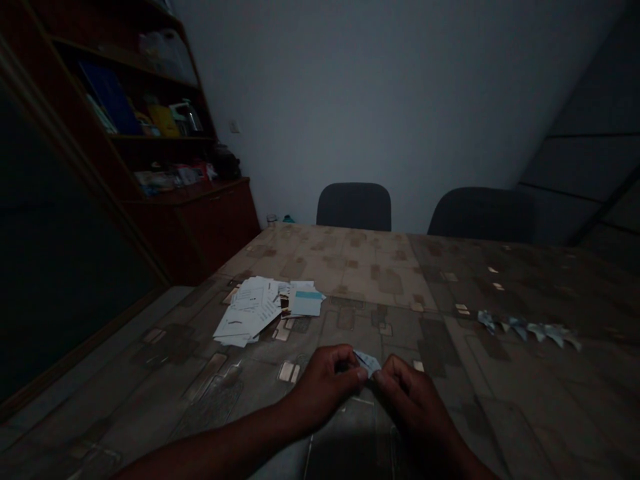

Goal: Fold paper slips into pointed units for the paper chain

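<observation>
A small folded piece of paper (369, 363), pale and pointed, is pinched between both hands just above the table. My left hand (327, 377) grips its left side between thumb and forefinger. On the opposite side, my right hand (407, 387) holds the lower right corner with thumb and curled fingers. Part of the paper is hidden behind the fingertips. Ahead and to the left lies a loose pile of printed white paper sheets (247, 313), with a blue-banded card (306, 303) at its right. Several folded paper pieces (530, 330) stand in a row at the right.
A patterned cloth covers the table (345, 267). Beyond its far edge stand two dark chairs (354, 205) against a pale wall. At the left is a wooden shelf unit (200, 220) with books, bags and a kettle-like vessel. The room is dim.
</observation>
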Demonstrator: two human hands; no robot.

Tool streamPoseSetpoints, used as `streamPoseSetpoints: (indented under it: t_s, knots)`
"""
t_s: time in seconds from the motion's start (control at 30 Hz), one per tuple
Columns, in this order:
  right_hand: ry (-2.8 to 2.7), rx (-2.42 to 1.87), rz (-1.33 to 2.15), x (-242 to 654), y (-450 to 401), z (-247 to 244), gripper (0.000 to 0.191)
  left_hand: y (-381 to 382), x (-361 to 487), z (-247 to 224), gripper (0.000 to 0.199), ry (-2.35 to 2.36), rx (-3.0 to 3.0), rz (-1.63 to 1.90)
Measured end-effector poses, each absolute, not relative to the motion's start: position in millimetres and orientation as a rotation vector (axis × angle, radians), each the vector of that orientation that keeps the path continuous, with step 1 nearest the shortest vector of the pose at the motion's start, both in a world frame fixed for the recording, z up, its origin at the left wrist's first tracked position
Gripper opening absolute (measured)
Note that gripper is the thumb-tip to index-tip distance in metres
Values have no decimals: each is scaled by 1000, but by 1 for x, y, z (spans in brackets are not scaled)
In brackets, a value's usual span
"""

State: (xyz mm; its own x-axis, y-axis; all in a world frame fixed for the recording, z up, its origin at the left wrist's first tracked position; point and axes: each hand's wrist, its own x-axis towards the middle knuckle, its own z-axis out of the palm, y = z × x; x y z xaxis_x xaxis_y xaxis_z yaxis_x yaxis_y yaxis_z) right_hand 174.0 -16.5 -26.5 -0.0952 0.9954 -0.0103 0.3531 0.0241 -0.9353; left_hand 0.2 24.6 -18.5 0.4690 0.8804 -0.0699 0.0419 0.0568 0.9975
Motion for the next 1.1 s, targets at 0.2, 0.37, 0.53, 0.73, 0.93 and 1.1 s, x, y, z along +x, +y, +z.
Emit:
streamPoseSetpoints:
  t_s: [0.2,0.37,0.53,0.73,0.93,1.1]
  knots:
    - [-1616,-1463,995,172,-15,-28,40,24,-1,-20,25,910,1511,784]
    - [-1649,-1440,981,173,-12,-28,41,28,1,-26,19,935,1537,801]
    - [-1599,-1421,932,179,-13,-26,43,32,2,-25,15,945,1572,838]
    - [-1725,-1373,497,183,-15,-32,21,29,5,-24,14,993,1571,861]
    - [-1749,-1353,516,179,-15,-33,18,29,9,-19,13,938,1514,873]
    - [-1592,-1426,760,181,-19,-29,32,26,12,-16,18,856,1393,929]
